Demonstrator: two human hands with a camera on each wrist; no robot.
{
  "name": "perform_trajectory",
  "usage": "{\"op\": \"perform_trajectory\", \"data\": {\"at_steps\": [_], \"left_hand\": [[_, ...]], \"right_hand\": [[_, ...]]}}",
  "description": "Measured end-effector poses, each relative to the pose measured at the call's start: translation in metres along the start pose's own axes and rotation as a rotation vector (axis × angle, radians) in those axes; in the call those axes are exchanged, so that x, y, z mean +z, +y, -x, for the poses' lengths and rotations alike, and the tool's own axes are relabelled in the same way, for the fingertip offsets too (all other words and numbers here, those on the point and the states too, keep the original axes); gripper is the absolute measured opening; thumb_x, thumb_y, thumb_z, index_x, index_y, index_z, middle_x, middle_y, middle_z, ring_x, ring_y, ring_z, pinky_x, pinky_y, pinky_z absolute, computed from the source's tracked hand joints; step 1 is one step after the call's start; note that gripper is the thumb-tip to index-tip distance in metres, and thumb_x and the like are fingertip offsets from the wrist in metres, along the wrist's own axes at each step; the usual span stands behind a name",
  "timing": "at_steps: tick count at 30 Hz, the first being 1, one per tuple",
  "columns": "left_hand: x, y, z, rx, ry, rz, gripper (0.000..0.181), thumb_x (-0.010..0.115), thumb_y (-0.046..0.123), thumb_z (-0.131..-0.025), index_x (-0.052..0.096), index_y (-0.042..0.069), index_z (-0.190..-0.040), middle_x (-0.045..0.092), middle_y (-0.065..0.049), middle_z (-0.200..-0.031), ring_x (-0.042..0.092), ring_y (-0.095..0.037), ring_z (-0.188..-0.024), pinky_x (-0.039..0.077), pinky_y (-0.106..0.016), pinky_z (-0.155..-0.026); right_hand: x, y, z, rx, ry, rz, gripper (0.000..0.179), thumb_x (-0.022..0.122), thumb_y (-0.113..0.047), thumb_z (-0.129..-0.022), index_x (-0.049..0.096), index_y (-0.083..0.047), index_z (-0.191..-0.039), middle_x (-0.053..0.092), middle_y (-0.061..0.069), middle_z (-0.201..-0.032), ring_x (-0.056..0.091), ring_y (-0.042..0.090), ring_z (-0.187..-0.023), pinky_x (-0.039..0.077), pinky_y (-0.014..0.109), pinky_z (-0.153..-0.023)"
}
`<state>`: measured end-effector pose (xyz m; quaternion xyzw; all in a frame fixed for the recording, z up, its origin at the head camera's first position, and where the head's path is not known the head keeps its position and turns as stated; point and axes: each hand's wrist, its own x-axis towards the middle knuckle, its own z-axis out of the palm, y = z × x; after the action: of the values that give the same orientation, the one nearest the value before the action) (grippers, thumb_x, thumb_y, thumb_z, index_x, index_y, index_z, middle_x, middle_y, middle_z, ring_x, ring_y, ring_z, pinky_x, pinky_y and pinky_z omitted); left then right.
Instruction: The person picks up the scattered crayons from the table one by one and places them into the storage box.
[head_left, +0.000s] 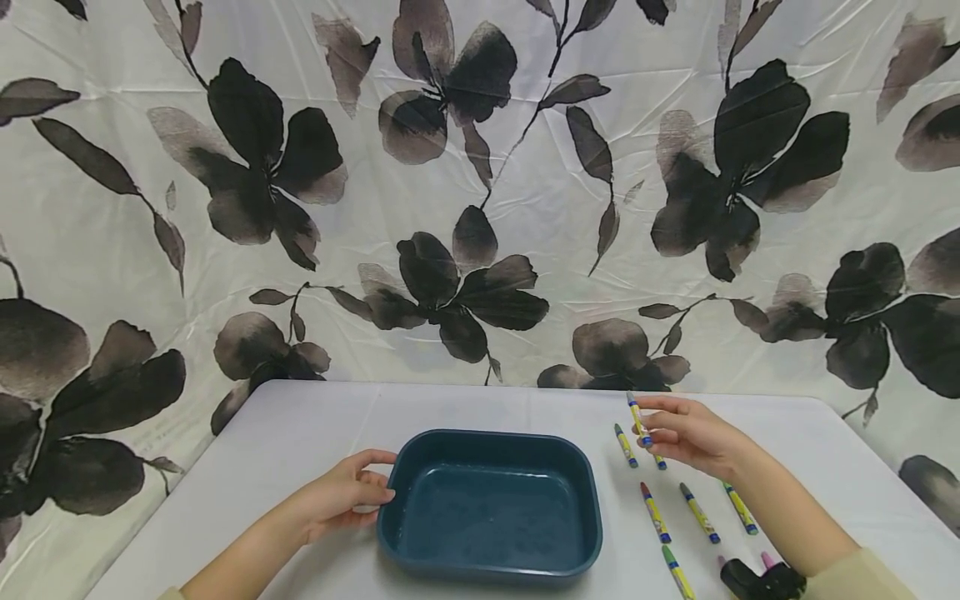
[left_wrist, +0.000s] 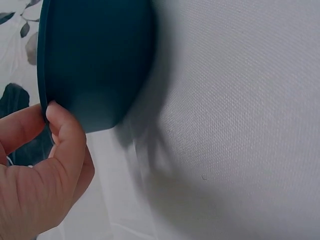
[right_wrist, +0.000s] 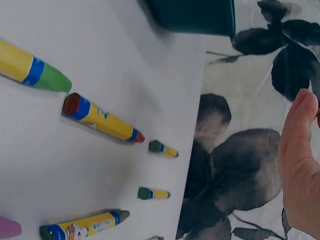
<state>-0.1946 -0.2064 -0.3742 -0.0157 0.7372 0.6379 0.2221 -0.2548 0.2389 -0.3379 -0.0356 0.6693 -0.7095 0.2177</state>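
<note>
A dark teal rectangular basin (head_left: 487,521) sits on the white table. My left hand (head_left: 347,493) pinches its left rim between thumb and fingers; the left wrist view shows the thumb (left_wrist: 62,122) against the outer wall. Above the table's far right part, my right hand (head_left: 696,435) holds a grey-tipped crayon (head_left: 637,417) in a yellow and blue wrapper, tilted upright. Beneath that hand lie a dark green crayon (head_left: 625,446) and a partly covered crayon (head_left: 660,462). In the right wrist view the hand (right_wrist: 302,165) is at the right edge, its crayon hidden.
Nearer on the table are a red crayon (head_left: 655,512), a grey one (head_left: 700,512), a green one (head_left: 677,573) and another crayon (head_left: 740,508) beside my forearm. A pink tip (head_left: 767,560) shows by a black wrist device (head_left: 761,579). Floral fabric (head_left: 450,208) hangs behind.
</note>
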Motion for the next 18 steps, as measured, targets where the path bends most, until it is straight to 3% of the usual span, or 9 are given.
{"op": "perform_trajectory", "data": {"at_steps": [5,12,18], "left_hand": [[0.0,0.0,0.001,-0.014,0.008,-0.003,0.061,0.062,0.0,-0.086,0.029,-0.002,-0.137,0.054,-0.006,-0.088,0.053,-0.013,-0.07,0.048,-0.02,-0.061],[-0.001,0.002,0.002,-0.015,0.005,-0.012,0.06,0.062,0.0,-0.085,0.03,-0.002,-0.137,0.053,-0.007,-0.089,0.053,-0.013,-0.069,0.048,-0.02,-0.061],[0.0,0.001,0.001,-0.019,-0.007,-0.011,0.062,0.062,0.0,-0.085,0.029,-0.002,-0.137,0.053,-0.008,-0.09,0.054,-0.014,-0.07,0.049,-0.021,-0.062]], "right_hand": [[0.011,0.0,0.0,0.008,-0.012,0.022,0.041,0.056,-0.009,-0.092,0.045,0.0,-0.131,0.052,0.006,-0.097,0.056,0.012,-0.074,0.052,0.022,-0.069],[0.026,0.0,0.001,-0.017,-0.096,0.001,0.04,0.054,-0.007,-0.093,0.044,0.002,-0.13,0.06,0.008,-0.092,0.061,0.015,-0.077,0.052,0.023,-0.069],[0.036,0.0,0.0,-0.024,-0.131,0.02,0.041,0.054,-0.007,-0.092,0.044,0.004,-0.13,0.058,0.007,-0.09,0.06,0.014,-0.077,0.052,0.023,-0.069]]}}
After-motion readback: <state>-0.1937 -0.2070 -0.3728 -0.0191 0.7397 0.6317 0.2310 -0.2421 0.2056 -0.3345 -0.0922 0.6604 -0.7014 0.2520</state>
